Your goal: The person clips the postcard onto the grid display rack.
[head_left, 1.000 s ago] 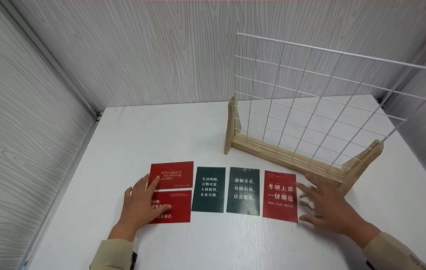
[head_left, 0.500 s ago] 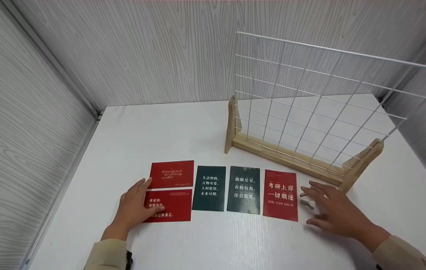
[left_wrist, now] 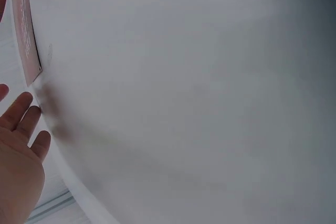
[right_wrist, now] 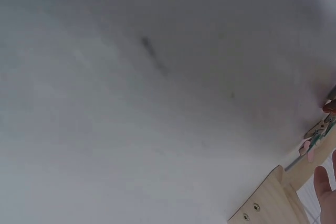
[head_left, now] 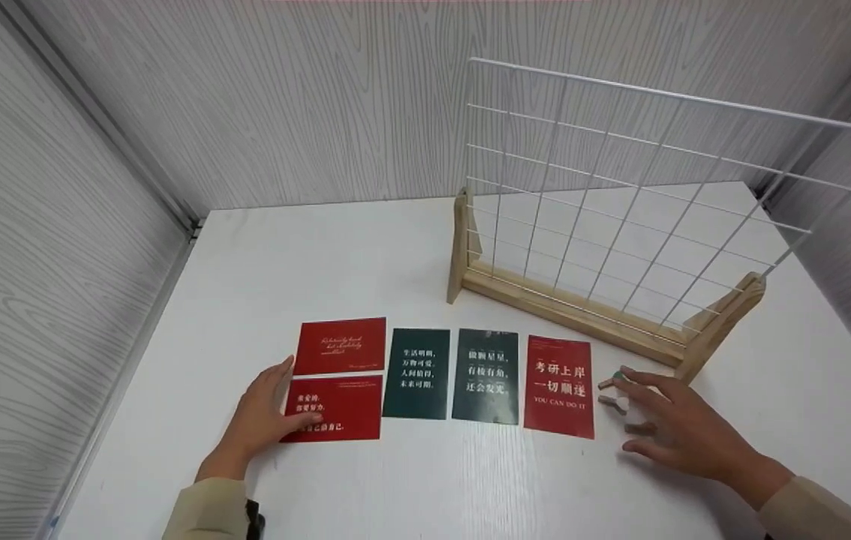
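My left hand (head_left: pixel 254 420) has its fingers spread at the left edge of the lower red card (head_left: pixel 358 409), the thumb lying over its printed text. Above that lies the upper red card (head_left: pixel 343 346). To the right are two dark green cards, the left one (head_left: pixel 416 401) and the right one (head_left: pixel 485 409), then an upright red card (head_left: pixel 559 420). My right hand (head_left: pixel 688 435), fingers loosely bent, hovers at several small clips with wooden ends, one with a green top (head_left: pixel 617 376) and one with a whitish top (head_left: pixel 623 403). The hand partly hides them.
A white wire grid (head_left: pixel 613 180) stands in a wooden base (head_left: pixel 572 310) at the back right, close behind the cards and right hand. Wood-grain panels (head_left: pixel 335 97) surround the white table (head_left: pixel 305 262).
My left hand has drawn left and slightly down, uncovering more of the red cards. My right hand has moved right, away from the upright red card, showing more of the clips.
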Demonstrator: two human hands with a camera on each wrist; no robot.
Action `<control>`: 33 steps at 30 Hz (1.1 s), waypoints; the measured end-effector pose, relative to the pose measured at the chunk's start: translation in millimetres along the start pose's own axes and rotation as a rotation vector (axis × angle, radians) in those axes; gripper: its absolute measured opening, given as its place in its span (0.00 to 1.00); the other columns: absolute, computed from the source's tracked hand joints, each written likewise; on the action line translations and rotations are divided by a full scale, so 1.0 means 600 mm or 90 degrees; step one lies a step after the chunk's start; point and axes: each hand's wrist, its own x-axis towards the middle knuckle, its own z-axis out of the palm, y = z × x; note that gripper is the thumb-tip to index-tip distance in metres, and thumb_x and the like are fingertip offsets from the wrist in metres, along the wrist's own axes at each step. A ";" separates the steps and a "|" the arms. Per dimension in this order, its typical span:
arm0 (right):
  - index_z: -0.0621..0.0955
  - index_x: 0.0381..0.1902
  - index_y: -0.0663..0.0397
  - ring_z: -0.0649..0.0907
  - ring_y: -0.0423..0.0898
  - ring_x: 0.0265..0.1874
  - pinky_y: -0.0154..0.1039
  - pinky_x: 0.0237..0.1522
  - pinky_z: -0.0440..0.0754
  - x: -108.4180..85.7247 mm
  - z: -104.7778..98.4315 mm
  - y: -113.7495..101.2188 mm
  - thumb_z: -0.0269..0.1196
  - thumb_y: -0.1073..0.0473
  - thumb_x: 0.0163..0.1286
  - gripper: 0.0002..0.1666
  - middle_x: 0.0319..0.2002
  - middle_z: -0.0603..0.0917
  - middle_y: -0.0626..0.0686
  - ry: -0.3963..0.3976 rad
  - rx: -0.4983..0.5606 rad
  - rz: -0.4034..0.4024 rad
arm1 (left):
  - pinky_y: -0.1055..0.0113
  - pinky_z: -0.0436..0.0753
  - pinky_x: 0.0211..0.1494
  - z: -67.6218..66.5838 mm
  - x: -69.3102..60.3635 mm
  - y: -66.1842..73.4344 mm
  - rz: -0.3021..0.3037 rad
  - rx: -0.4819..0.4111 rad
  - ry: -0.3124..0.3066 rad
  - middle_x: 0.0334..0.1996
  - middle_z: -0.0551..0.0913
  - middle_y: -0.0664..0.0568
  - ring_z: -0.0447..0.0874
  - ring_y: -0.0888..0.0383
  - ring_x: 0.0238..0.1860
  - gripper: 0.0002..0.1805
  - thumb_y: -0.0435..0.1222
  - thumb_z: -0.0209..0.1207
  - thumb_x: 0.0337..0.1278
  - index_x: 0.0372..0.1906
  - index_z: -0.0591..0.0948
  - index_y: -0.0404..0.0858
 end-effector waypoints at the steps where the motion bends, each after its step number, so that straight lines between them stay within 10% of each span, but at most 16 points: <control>1: 0.70 0.67 0.44 0.71 0.48 0.58 0.51 0.49 0.79 -0.001 0.000 0.001 0.78 0.45 0.43 0.53 0.63 0.71 0.51 0.002 -0.004 0.000 | 0.37 0.59 0.64 -0.001 -0.001 -0.001 -0.005 -0.008 -0.001 0.67 0.61 0.38 0.55 0.40 0.68 0.60 0.54 0.74 0.35 0.74 0.55 0.38; 9: 0.75 0.61 0.46 0.73 0.45 0.57 0.46 0.48 0.81 -0.010 0.006 0.008 0.80 0.46 0.39 0.49 0.58 0.74 0.49 0.017 -0.020 -0.022 | 0.38 0.59 0.65 -0.004 -0.009 -0.006 -0.034 -0.041 0.000 0.69 0.60 0.39 0.53 0.41 0.69 0.59 0.53 0.74 0.35 0.73 0.56 0.37; 18: 0.77 0.55 0.46 0.77 0.39 0.48 0.15 0.55 0.59 -0.025 0.015 0.021 0.80 0.49 0.41 0.41 0.52 0.76 0.41 0.026 0.049 -0.010 | 0.40 0.56 0.67 -0.008 -0.013 -0.008 -0.029 -0.052 0.001 0.68 0.61 0.38 0.52 0.40 0.70 0.55 0.46 0.75 0.38 0.71 0.59 0.34; 33: 0.80 0.51 0.47 0.78 0.35 0.34 0.30 0.38 0.80 -0.032 0.016 0.031 0.77 0.55 0.48 0.30 0.42 0.81 0.39 -0.005 0.129 0.056 | 0.41 0.56 0.67 -0.007 -0.013 -0.004 -0.030 -0.066 -0.006 0.69 0.61 0.39 0.52 0.41 0.70 0.51 0.41 0.74 0.41 0.71 0.60 0.36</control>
